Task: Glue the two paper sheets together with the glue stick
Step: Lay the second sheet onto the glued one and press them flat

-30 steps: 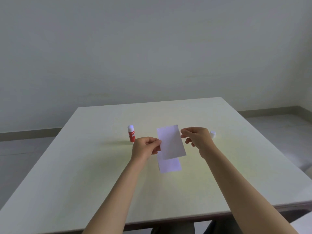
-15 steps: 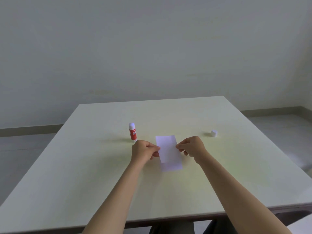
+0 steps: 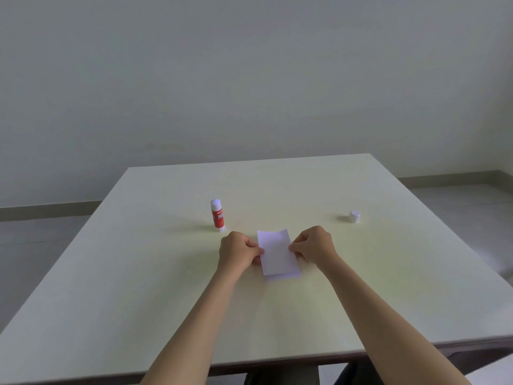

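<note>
Two small white paper sheets lie stacked at the middle of the table. The upper sheet [image 3: 276, 252] covers almost all of the lower sheet [image 3: 283, 276], whose near edge peeks out. My left hand [image 3: 238, 251] pinches the upper sheet's left edge. My right hand [image 3: 313, 244] pinches its right edge. The far edge of the upper sheet curls up slightly. A red glue stick [image 3: 217, 215] stands upright, uncapped, just beyond my left hand. Its white cap [image 3: 354, 216] sits apart on the right.
The pale table [image 3: 138, 273] reaches to a plain wall behind. Its near edge runs below my forearms, and grey floor shows on both sides.
Both hands have lowered the upper sheet from above the table onto the lower sheet, and it now lies nearly flat and aligned over it.
</note>
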Demonstrator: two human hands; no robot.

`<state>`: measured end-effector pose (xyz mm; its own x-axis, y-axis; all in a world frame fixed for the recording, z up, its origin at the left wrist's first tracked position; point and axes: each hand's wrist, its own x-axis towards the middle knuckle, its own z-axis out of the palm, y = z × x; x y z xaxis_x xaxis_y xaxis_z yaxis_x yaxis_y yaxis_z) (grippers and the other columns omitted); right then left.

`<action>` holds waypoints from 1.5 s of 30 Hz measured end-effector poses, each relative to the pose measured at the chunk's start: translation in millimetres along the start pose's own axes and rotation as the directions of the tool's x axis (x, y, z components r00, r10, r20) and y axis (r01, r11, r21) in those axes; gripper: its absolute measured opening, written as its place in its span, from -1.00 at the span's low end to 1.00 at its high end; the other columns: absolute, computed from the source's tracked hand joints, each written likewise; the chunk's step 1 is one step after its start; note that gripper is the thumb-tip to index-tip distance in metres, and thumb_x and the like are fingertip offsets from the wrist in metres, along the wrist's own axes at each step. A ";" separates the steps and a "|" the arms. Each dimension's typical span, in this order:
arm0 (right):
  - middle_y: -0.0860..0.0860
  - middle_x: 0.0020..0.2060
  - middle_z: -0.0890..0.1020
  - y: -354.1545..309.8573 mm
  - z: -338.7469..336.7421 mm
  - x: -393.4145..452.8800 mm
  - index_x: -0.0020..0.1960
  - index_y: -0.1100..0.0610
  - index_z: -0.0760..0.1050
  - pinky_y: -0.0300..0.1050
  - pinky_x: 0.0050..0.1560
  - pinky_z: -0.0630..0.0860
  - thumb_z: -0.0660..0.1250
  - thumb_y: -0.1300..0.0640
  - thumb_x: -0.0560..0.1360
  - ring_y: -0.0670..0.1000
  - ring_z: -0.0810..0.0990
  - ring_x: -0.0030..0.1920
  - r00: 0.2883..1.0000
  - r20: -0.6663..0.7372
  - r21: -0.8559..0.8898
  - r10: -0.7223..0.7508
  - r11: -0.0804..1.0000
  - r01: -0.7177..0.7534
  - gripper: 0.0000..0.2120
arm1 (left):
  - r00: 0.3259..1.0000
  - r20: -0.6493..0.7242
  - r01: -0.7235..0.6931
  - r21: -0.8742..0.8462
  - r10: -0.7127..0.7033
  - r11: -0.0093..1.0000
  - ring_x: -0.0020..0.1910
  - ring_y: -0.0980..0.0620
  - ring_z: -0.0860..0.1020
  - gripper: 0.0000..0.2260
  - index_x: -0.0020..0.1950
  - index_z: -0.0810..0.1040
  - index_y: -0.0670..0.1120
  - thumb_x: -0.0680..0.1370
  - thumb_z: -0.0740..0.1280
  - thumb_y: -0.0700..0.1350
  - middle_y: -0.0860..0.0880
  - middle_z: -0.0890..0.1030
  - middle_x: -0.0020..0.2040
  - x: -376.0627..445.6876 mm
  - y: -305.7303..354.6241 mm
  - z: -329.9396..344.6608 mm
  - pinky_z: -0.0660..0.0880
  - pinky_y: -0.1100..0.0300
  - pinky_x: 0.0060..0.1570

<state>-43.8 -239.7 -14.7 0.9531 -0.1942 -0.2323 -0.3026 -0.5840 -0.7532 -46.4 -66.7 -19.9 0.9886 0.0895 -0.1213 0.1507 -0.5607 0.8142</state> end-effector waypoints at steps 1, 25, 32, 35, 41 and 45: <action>-0.03 -0.56 0.51 0.0 0.5 0.0 -0.41 0.17 0.53 -0.27 -0.47 0.34 0.37 0.30 0.33 -0.06 0.42 -0.50 1.000 0.001 -0.010 -0.003 1.000 0.003 -0.84 | 1.000 0.004 -0.003 0.007 0.003 1.000 -0.23 -0.19 0.68 -0.90 -0.33 0.64 -0.29 0.34 0.44 -0.25 -0.19 0.70 -0.33 0.1 -0.1 0.1 0.62 -0.08 -0.07; 0.00 -0.47 0.46 0.0 6.8 -0.4 -0.48 0.11 0.33 -0.26 -0.47 0.27 0.32 0.35 0.32 0.07 0.45 -0.28 0.998 0.001 -0.125 -0.055 0.991 0.054 -0.71 | 0.997 -0.004 -0.069 0.303 0.074 0.950 -0.36 -0.17 0.53 -0.93 -0.33 0.58 -0.29 0.27 0.35 -0.28 -0.21 0.66 -0.30 -2.5 4.4 3.7 0.44 0.16 -0.37; 0.02 -0.42 0.48 -2.5 5.6 -0.6 -0.44 0.12 0.35 -0.25 -0.47 0.28 0.32 0.34 0.33 0.07 0.47 -0.26 0.999 0.015 -0.120 -0.039 0.992 0.041 -0.74 | 0.985 0.027 -0.164 0.409 0.168 0.898 -0.12 -0.13 0.58 -0.85 -0.08 0.59 -0.16 0.37 0.36 -0.26 -0.10 0.64 -0.07 -0.4 3.4 2.8 0.44 0.15 -0.27; 0.01 -0.44 0.46 -2.1 6.4 -0.7 -0.44 0.12 0.34 -0.24 -0.46 0.27 0.32 0.34 0.33 0.08 0.46 -0.26 0.999 0.015 -0.125 -0.041 0.991 0.043 -0.74 | 0.956 0.135 -0.292 0.476 0.259 0.829 0.07 -0.08 0.55 -0.74 0.12 0.59 -0.08 0.44 0.35 -0.21 -0.07 0.60 0.10 3.7 1.4 -1.7 0.49 0.08 -0.04; 0.01 -0.43 0.46 -2.7 7.2 2.6 -0.43 0.12 0.34 -0.26 -0.48 0.26 0.31 0.34 0.33 0.08 0.46 -0.26 0.999 0.022 -0.156 -0.048 0.986 0.051 -0.75 | 0.857 0.364 -0.516 0.595 0.365 0.616 0.21 -0.05 0.50 -0.71 0.14 0.61 -0.05 0.46 0.34 0.01 0.03 0.61 0.17 8.8 -2.5 -15.9 0.43 0.04 0.13; 0.07 -0.34 0.51 0.3 9.6 4.3 -0.35 0.15 0.40 -0.24 -0.47 0.25 0.28 0.34 0.34 0.09 0.46 -0.25 0.995 0.013 -0.190 -0.103 0.976 0.103 -0.84 | 0.844 0.404 -0.536 0.605 0.353 0.589 0.28 0.06 0.46 -0.52 0.22 0.57 0.04 0.35 0.41 0.18 0.12 0.54 0.28 10.4 -4.5 -16.9 0.37 0.08 0.22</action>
<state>-39.6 -233.2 -21.9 0.9791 -0.1226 -0.1620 -0.1990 -0.7401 -0.6424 -36.9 -49.3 -15.2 0.8893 -0.4552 -0.0440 -0.4385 -0.8760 0.2008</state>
